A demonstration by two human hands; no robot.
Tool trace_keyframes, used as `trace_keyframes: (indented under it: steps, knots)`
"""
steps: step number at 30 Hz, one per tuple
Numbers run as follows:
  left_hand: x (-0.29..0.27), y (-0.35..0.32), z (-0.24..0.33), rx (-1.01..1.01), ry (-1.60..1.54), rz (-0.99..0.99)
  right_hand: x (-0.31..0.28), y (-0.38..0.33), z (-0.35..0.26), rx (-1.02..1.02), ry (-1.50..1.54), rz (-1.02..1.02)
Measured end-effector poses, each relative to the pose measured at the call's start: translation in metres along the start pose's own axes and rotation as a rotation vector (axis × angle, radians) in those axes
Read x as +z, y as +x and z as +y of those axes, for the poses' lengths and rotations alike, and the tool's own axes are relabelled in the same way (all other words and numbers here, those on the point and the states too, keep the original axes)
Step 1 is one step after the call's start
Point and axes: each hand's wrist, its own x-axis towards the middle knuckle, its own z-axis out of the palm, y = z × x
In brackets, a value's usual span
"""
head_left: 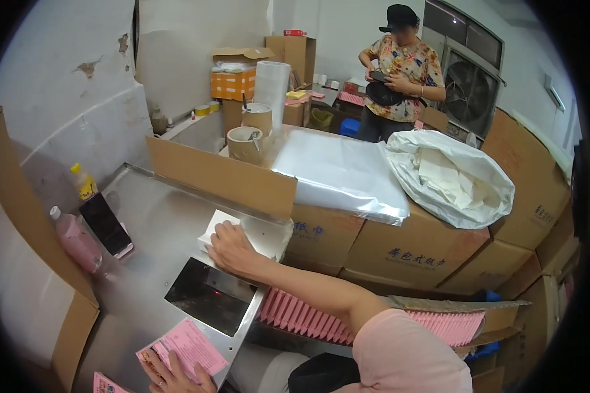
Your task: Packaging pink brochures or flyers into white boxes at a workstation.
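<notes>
On the steel worktable (pixel 144 236), the dark rectangular window (pixel 210 295) set into its top serves as the landmark. Just beyond the window's far edge, the person's right hand (pixel 233 249) lies flat on a small white packet (pixel 217 229), fingers spread and pressing down rather than closed round it. On the near side of the window, at the table's front edge, the left hand (pixel 174 374) rests with fingers open on a pink printed leaflet (pixel 182 347). The packet looks light and soft-sided, likely to dent under a pinch, so its long edges seem the best hold. The leaflet is thin and limp, liable to slide on the smooth steel; lifting a corner should work best. Left of the window stand a black phone (pixel 105 224), a pink bottle (pixel 75 239) and a yellow-capped bottle (pixel 84 182).
</notes>
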Motion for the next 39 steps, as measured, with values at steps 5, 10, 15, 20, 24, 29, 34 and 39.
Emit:
trace_keyframes:
  steps: [5, 10, 15, 20, 24, 29, 34, 39]
  knots:
    - [0.002, 0.002, -0.002, 0.06, 0.089, 0.02, 0.001, 0.001, 0.002, 0.025, 0.015, 0.032]
    - [-0.005, 0.006, 0.001, 0.031, -0.018, -0.016, 0.005, 0.003, 0.007, 0.028, 0.117, 0.085]
    - [-0.023, 0.011, -0.001, 0.007, -0.011, -0.184, 0.006, 0.005, 0.007, 0.054, 0.116, 0.041]
    - [-0.025, 0.018, 0.0, -0.002, -0.142, -0.163, 0.008, 0.003, 0.009, 0.056, 0.117, 0.053]
    - [-0.023, 0.017, -0.004, 0.022, -0.157, -0.148, 0.009, 0.004, 0.009, 0.049, 0.124, 0.077]
    - [-0.021, 0.016, -0.003, 0.028, -0.147, -0.106, 0.008, 0.003, 0.011, 0.038, 0.099, 0.086]
    - [-0.015, 0.008, -0.004, 0.001, -0.13, -0.038, 0.013, 0.002, 0.009, 0.031, 0.101, 0.079]
    - [0.006, 0.004, -0.012, -0.082, -0.193, -0.016, 0.021, 0.005, 0.004, 0.056, 0.177, 0.018]
